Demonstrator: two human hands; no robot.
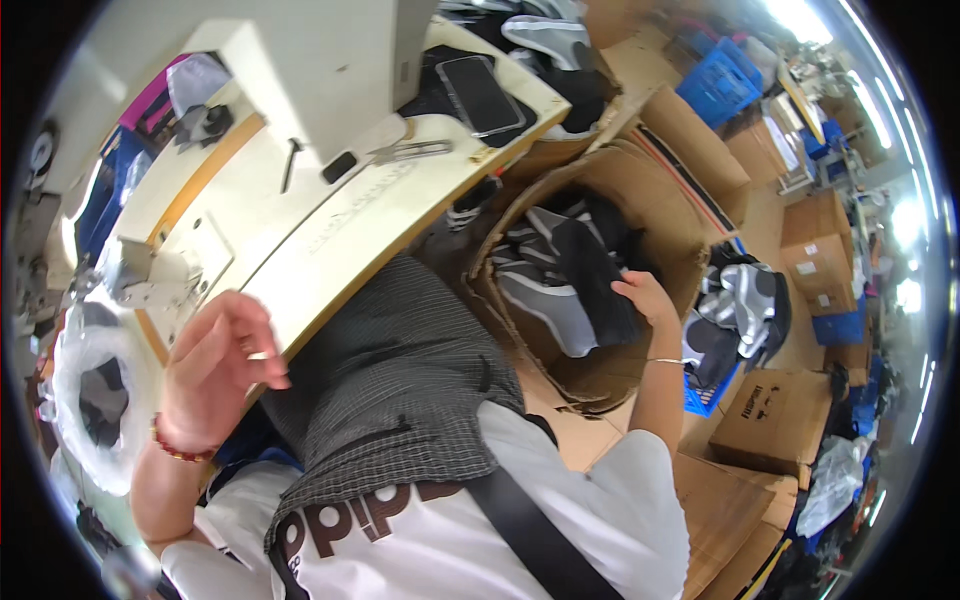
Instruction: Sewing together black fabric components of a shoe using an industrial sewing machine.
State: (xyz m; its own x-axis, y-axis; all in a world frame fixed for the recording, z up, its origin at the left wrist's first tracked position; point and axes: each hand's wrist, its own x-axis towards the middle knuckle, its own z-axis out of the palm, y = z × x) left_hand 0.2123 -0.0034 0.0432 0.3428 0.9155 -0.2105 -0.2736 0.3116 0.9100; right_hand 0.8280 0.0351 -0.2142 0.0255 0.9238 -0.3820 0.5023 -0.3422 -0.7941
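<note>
My right hand (648,298) reaches over a large cardboard box (668,215) and pinches the edge of a black fabric piece (592,280) between thumb and fingers. Beneath it in the box lie several grey, white and black fabric pieces (540,292), heaped together. Raised at the near left edge of the sewing machine table (345,250) is my left hand (222,365), its fingers loosely bent and apart, with nothing visible in them. The sewing machine's needle end (135,268) stands just beyond it.
A phone (482,95), small metal scissors (412,150) and a black screwdriver-like tool (291,165) lie on the table. A blue basket (708,395) of grey and black pieces stands right of the box. Closed cartons (772,415) sit farther right. A bag-lined bin (100,400) is at left.
</note>
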